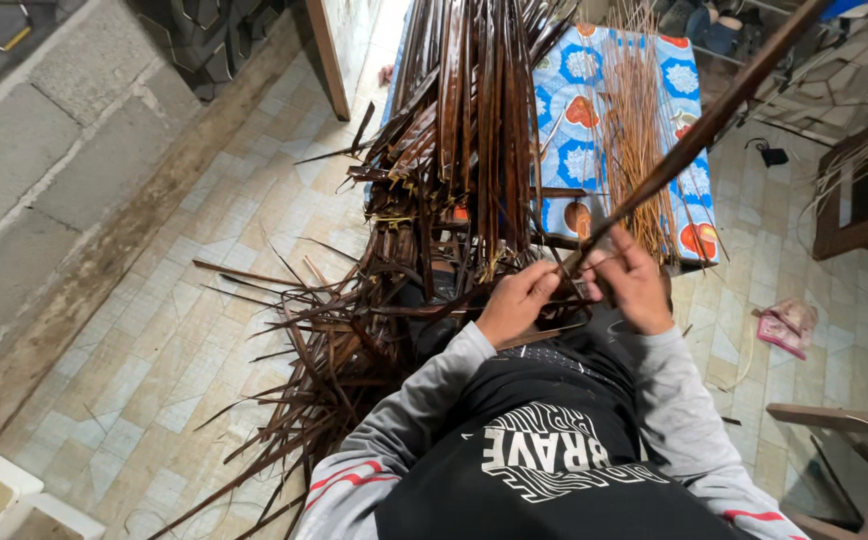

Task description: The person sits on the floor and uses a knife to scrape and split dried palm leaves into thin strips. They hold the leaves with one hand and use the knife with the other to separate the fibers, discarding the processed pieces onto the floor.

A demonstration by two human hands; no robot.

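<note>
A tiled floor [204, 330] is seen filling the frame, with a concrete wall base along ten o'clock. A great bundle of dark brown palm-leaf strips [454, 130] is laid from twelve o'clock down to the centre, its loose ends fanned out toward seven o'clock. A blue flowered cloth [579, 110] is spread at one o'clock, and a sheaf of thin tan sticks [639, 140] is laid upon it. Wooden furniture is glimpsed at three and four o'clock, and a pink cloth [786, 328] lies on the floor between them.

Just right of centre, the left hand [517, 300] is curled shut around strips at the near end of the bundle. The right hand [634, 285] is closed, fingers pinched, on a long dark strip [699, 135] that runs away toward one o'clock. The hands are held near each other, not touching.
</note>
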